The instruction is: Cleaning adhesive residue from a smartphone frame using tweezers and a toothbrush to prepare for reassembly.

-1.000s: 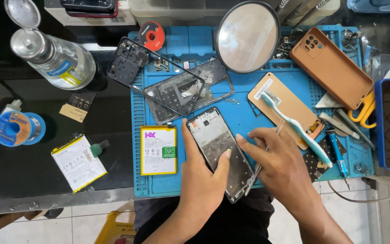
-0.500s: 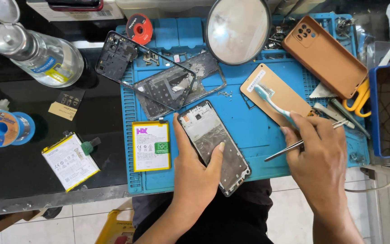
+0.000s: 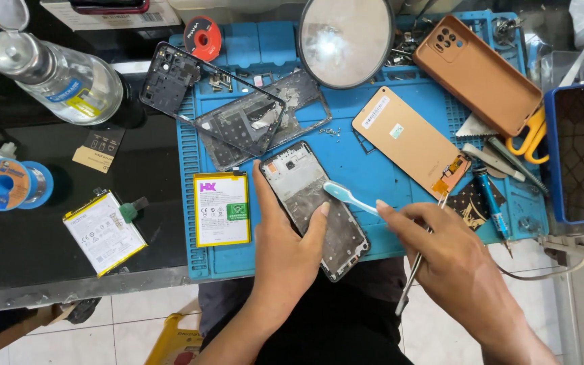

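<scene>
Table: a black table [image 3: 28, 250] with a blue work mat [image 3: 373, 176] on its right part; pale floor tiles show below the edge.
Left hand: the left hand [image 3: 285, 250] has its grip closed round the opened phone frame [image 3: 315, 206], thumb lying across the lower face, fingers wrapped behind the left edge.
Phone frame: it lies partly on the near edge of the mat and partly over it, long axis slanting from upper left to lower right (camera cut-outs at the far end).
Right hand: the right hand [image 3: 457, 270] grasps a pale blue toothbrush [image 3: 349, 198] and a thin metal tool [image 3: 417, 260] together; the tool's shaft trails down past the palm.
Key relation: the brush head points left from the right grip and meets the frame's right edge, just beside the left thumb tip; the right hand is the nearer one to the brush, the frame lies to its left.
Labels left of the left grip: a flat battery [image 3: 222, 208] with a white label edged in yellow, a pink mark and a green patch, just beside the frame; farther left a second battery [image 3: 105, 232], white with yellow edge, tilted.
Beyond the grips: a tan back cover [image 3: 410, 142] with a small white sticker, a brown phone case [image 3: 478, 74], a round mirror [image 3: 345, 42].
Far left: a clear bottle [image 3: 62, 74] with blue and yellow label, lying down.
</scene>
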